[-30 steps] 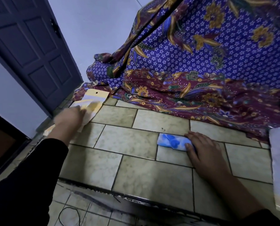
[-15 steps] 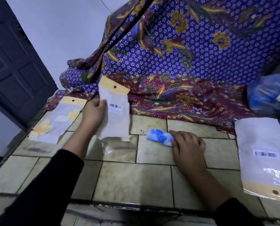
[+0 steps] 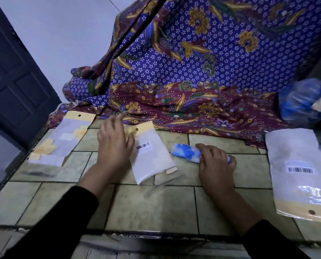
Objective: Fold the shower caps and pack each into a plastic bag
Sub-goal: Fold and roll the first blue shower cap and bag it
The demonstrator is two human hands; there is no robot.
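A folded shower cap point(image 3: 185, 152), white with blue flowers, lies as a small roll on the tiled counter point(image 3: 152, 208). My right hand point(image 3: 216, 166) grips its right end, fingers curled over it. Just left of the roll lies an empty plastic bag point(image 3: 153, 161) with a yellow header and a barcode label, flat and slanted. My left hand point(image 3: 114, 146) rests at the bag's left edge with fingers spread, and its thumb touches the yellow header.
A packed bag point(image 3: 62, 141) with a yellow-flowered cap lies at the left. A stack of empty bags point(image 3: 301, 171) sits at the right, below a clear sack of blue caps point(image 3: 301, 101). Batik cloth point(image 3: 193, 94) drapes behind. The counter's front edge runs near me.
My left hand brought an empty bag from the left pile to the middle and laid it flat by the roll. My right hand stayed on the folded cap.
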